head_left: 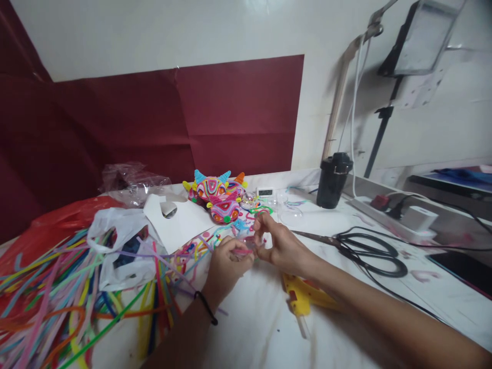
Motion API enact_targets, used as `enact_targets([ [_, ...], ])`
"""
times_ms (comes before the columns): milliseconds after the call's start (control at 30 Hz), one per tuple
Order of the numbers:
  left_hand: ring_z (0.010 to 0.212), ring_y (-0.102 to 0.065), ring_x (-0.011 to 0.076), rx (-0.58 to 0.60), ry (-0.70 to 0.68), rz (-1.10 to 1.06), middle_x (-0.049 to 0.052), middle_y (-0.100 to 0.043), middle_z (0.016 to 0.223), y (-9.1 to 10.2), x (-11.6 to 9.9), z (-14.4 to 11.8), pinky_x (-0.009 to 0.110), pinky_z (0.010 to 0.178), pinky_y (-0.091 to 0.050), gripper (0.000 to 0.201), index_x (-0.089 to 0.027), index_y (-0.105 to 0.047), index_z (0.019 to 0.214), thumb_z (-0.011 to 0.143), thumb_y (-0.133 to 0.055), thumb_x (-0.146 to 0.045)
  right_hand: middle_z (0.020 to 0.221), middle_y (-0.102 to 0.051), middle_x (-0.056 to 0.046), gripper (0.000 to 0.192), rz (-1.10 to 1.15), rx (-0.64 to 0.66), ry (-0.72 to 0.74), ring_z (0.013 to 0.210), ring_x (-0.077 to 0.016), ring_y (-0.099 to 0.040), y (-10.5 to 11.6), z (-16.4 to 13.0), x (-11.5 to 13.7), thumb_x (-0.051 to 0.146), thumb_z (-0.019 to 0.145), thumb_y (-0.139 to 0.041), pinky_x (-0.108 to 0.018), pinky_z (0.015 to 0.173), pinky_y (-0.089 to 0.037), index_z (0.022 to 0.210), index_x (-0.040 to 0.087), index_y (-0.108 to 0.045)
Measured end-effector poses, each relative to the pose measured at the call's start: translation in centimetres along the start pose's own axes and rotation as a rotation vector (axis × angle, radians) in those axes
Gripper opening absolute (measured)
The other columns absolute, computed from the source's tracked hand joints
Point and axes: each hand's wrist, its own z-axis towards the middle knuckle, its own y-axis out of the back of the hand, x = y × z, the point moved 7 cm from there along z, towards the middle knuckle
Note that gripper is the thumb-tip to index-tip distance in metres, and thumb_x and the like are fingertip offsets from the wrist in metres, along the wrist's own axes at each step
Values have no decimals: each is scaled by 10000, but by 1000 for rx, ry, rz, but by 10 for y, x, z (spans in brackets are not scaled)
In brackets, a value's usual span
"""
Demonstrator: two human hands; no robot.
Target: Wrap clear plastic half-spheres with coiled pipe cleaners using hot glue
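Note:
My left hand [229, 262], with a black band at its wrist, is closed, its thumb and fingers pinching a short pink piece [242, 251] that looks like pipe cleaner. A small clear plastic piece [249, 242] shows between the two hands; its shape is blurred. My right hand [280, 247] curves thumb and forefinger around the far side of that clear piece. Below the right forearm lies a yellow hot glue gun [302, 300], nozzle toward me. Beyond the hands sit colourful pipe-cleaner animal heads [219, 197] with blue and orange horns.
Many pipe cleaners [49, 302] are heaped at the left beside a white plastic bag [123, 269] and white paper [179, 225]. On the right are black-handled scissors [369, 253], a black cup [333, 182], a power strip [384, 218], a phone [465, 271] and loose cables.

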Motion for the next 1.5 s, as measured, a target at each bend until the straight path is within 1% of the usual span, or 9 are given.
enact_targets([
  [233, 397, -464, 48, -15, 33, 16, -45, -453, 708, 1, 3, -2, 175, 316, -396, 79, -170, -609, 631, 611, -645, -237, 741, -576, 40, 362, 25, -5, -5, 697, -171, -573, -2, -1, -4, 60, 648, -555, -317, 693, -445, 912, 248, -393],
  [400, 382, -445, 45, -20, 64, 14, -47, -445, 699, 1, 4, -3, 178, 298, -400, 104, -168, -601, 618, 610, -652, -259, 761, -582, 39, 369, 70, 8, -12, 721, -169, -580, -2, -2, -5, 61, 659, -551, -315, 718, -448, 937, 247, -396],
  [600, 401, -433, 46, -17, 40, 14, -49, -437, 694, 1, 4, -1, 178, 320, -392, 110, -171, -595, 626, 620, -652, -264, 769, -585, 34, 373, 66, 12, -6, 731, -175, -583, -1, -3, -4, 56, 661, -546, -332, 747, -448, 948, 242, -398],
  [800, 426, -427, 49, -18, 24, 55, -53, -438, 664, 1, 3, -1, 179, 374, -381, 108, -174, -571, 616, 633, -638, -257, 787, -587, 30, 389, 69, 18, -15, 785, -185, -591, 0, -4, -4, 59, 647, -558, -353, 799, -444, 953, 242, -403],
  [1033, 441, -422, 57, -24, -1, 76, -48, -445, 670, 2, 1, -1, 193, 397, -373, 66, -174, -568, 613, 613, -604, -229, 752, -574, 40, 353, 89, 3, -23, 724, -165, -582, -2, -4, -3, 77, 658, -552, -307, 718, -456, 922, 249, -391],
  [1267, 439, -403, 56, -28, -12, 68, -51, -435, 656, 5, -3, -1, 187, 388, -343, 53, -179, -564, 594, 601, -604, -212, 732, -569, 51, 379, 113, 11, -59, 701, -159, -564, -4, -2, -4, 46, 626, -542, -298, 691, -457, 896, 253, -377],
  [1500, 429, -448, 55, 3, 3, 38, -47, -466, 685, 1, -4, -2, 181, 375, -390, 28, -181, -570, 615, 609, -597, -189, 723, -564, 58, 410, 111, 22, -97, 684, -158, -561, -3, -2, -2, 26, 604, -537, -295, 682, -451, 891, 259, -359],
])
